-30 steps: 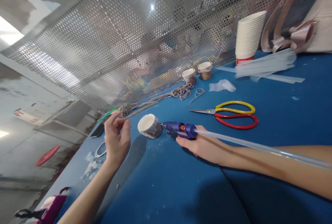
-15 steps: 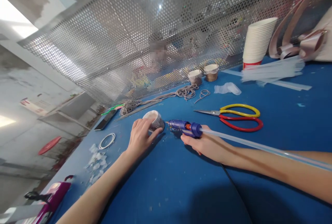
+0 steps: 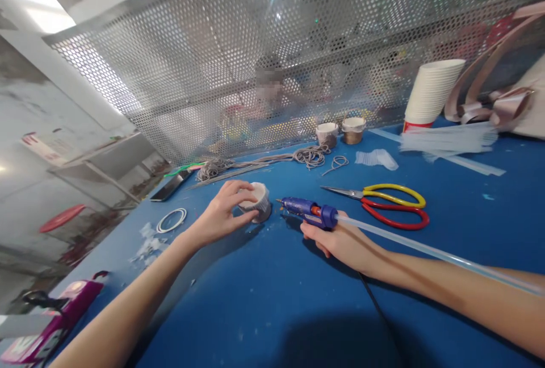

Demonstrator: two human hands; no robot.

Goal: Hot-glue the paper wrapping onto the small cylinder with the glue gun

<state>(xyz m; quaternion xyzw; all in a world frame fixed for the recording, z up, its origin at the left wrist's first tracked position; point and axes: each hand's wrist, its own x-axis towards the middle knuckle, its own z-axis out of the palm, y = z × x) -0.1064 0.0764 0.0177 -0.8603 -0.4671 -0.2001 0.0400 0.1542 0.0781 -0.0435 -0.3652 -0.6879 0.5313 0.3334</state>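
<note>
My left hand [image 3: 221,214] has its fingers curled round a small white cup wrapped in grey cord [image 3: 258,201], which lies on its side on the blue table [image 3: 272,300]. My right hand [image 3: 340,240] grips a blue hot glue gun [image 3: 307,212] with a long clear glue stick [image 3: 426,250] running back over my forearm. The gun's nozzle points left at the cup, a short way off it.
Yellow and red scissors [image 3: 385,203] lie right of the gun. Cord bundles [image 3: 309,155], two finished cups [image 3: 340,131], a stack of paper cups [image 3: 430,95], glue sticks [image 3: 447,139], a phone [image 3: 169,188], a white ring [image 3: 171,220] and a perforated metal screen [image 3: 255,61] lie behind.
My left hand came down from mid-air onto the cord-wrapped cup and closed round it. The right hand with the glue gun stayed nearly still.
</note>
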